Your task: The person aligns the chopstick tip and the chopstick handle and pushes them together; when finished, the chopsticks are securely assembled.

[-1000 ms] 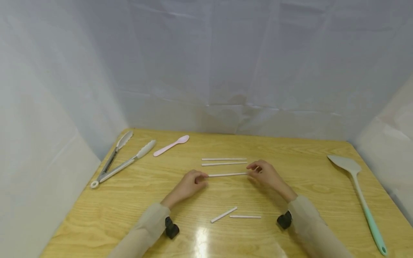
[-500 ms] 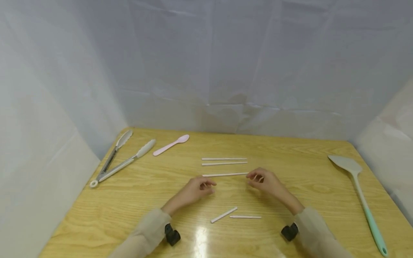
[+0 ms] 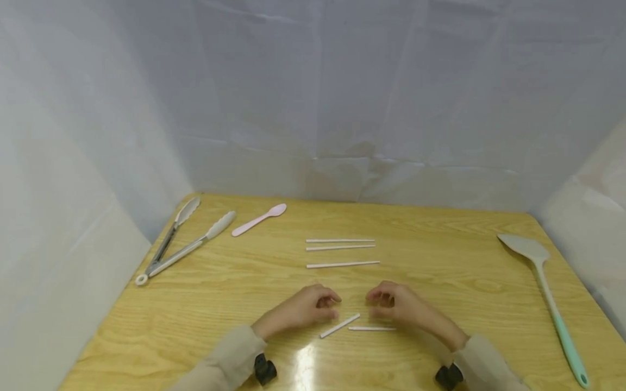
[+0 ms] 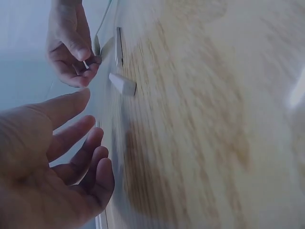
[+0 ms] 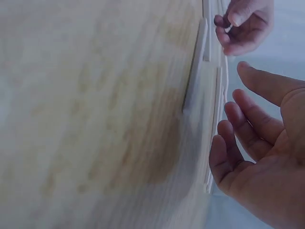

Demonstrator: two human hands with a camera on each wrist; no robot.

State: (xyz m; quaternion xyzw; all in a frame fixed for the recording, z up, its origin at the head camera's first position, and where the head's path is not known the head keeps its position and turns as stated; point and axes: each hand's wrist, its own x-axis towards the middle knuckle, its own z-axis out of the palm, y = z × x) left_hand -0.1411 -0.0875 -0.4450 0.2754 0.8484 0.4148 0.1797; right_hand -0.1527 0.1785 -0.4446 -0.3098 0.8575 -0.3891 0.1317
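Observation:
Both hands hover low over the wooden table, fingers loosely curved and holding nothing. My left hand (image 3: pixel 309 307) is just behind and left of a short, thicker white stick (image 3: pixel 339 326) lying at a slant. Over the right part of a thinner short white stick (image 3: pixel 367 328) is my right hand (image 3: pixel 402 305), overlapping its end in the head view. Beyond the hands lies a long white chopstick (image 3: pixel 342 265), with two more chopsticks (image 3: pixel 339 248) side by side behind it. In the left wrist view the slanted short stick (image 4: pixel 123 85) shows end-on, past the fingertips.
Metal tongs (image 3: pixel 178 255) lie spread apart at the left, with a pink spoon (image 3: pixel 259 220) to their right. A spatula (image 3: pixel 550 293) with a green handle end lies along the right side. Pale sheeting (image 3: pixel 313 108) encloses the back and sides of the table (image 3: pixel 450 239).
Both hands have let go of the long chopstick, which stays on the table. They have moved toward the body and closer together, to beside the two short sticks.

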